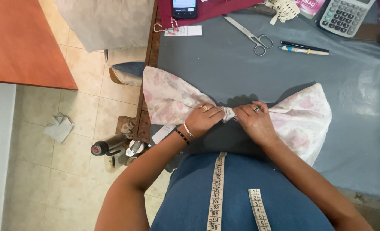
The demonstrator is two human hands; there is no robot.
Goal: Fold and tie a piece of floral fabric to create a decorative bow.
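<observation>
Draped over my chest, a measuring tape (pixel 216 192) hangs nearest the lens. Beyond it, at the table's near edge, my left hand (pixel 202 119) and right hand (pixel 255 122) both pinch the gathered middle of a pale floral fabric (pixel 303 117), which fans out either side over the grey table cover (pixel 224 64). Scissors (pixel 250 35), two pens (pixel 303 48) and a calculator (pixel 344 16) lie toward the far edge.

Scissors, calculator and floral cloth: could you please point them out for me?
scissors (pixel 249 34), head view, on the blades near the pivot.
calculator (pixel 345 16), head view, on its keypad.
floral cloth (pixel 303 115), head view, on its right spread.
</observation>
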